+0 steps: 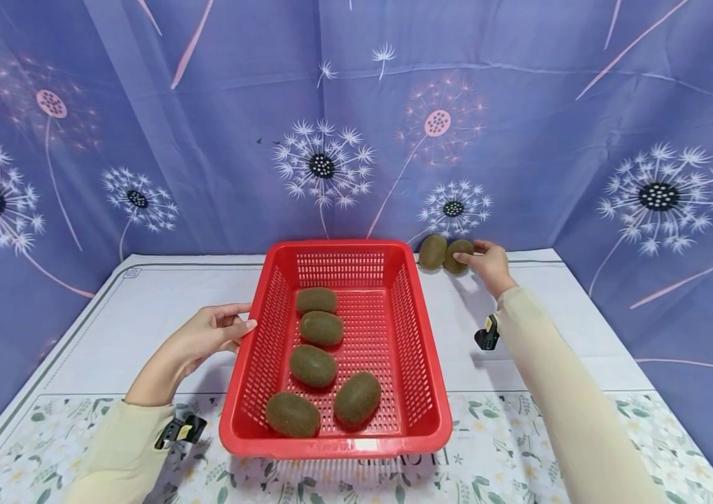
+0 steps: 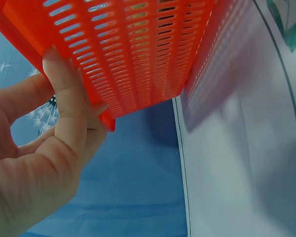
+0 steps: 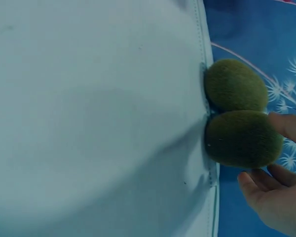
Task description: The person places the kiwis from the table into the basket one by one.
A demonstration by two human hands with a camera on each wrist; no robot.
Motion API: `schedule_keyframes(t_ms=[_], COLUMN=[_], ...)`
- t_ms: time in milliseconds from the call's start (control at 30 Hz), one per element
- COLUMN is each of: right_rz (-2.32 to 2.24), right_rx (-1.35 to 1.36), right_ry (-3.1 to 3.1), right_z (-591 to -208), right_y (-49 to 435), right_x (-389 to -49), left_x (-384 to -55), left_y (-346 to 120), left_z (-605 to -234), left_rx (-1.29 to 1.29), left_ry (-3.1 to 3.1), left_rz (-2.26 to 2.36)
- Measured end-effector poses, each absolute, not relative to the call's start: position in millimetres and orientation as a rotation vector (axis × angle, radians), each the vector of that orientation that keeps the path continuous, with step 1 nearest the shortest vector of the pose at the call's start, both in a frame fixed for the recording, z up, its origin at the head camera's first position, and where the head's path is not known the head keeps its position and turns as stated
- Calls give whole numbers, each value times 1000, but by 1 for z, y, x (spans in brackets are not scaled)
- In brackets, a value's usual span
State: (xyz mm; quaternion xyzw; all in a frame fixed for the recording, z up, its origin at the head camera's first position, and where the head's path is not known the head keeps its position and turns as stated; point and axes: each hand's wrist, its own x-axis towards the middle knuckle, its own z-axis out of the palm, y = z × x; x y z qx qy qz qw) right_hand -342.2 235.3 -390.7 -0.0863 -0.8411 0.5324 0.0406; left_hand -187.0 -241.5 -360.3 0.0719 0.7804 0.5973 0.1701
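Note:
A red plastic basket (image 1: 356, 446) with slotted walls stands in the middle of the table and holds several brown, fuzzy kiwis, among them one kiwi (image 1: 356, 399) near its front. My left hand (image 1: 214, 329) grips the basket's left rim between thumb and fingers; the left wrist view shows that hand (image 2: 64, 113) at the red rim (image 2: 19, 34). At the table's back edge, right of the basket, two kiwis lie side by side. My right hand (image 1: 489, 266) has its thumb and fingers about the right-hand kiwi (image 3: 244, 139). The other kiwi (image 3: 237, 86) touches it.
A white cloth (image 1: 161, 301) covers the table, with a floral-patterned strip (image 1: 508, 455) along the front. Blue dandelion-print curtains (image 1: 237, 175) rise directly behind the table and at both sides.

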Motion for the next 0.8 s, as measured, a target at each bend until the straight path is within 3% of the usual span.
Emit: schedule_keyframes(t_ms=[800], right_rz=[1628], right_rx=[-284], right_ry=[-2573], right_z=[-413], right_y=[236], right_x=[-348], left_x=[-186], left_y=[-241], left_z=[-359], left_rx=[186], left_ry=[2221], left_rz=[1705])
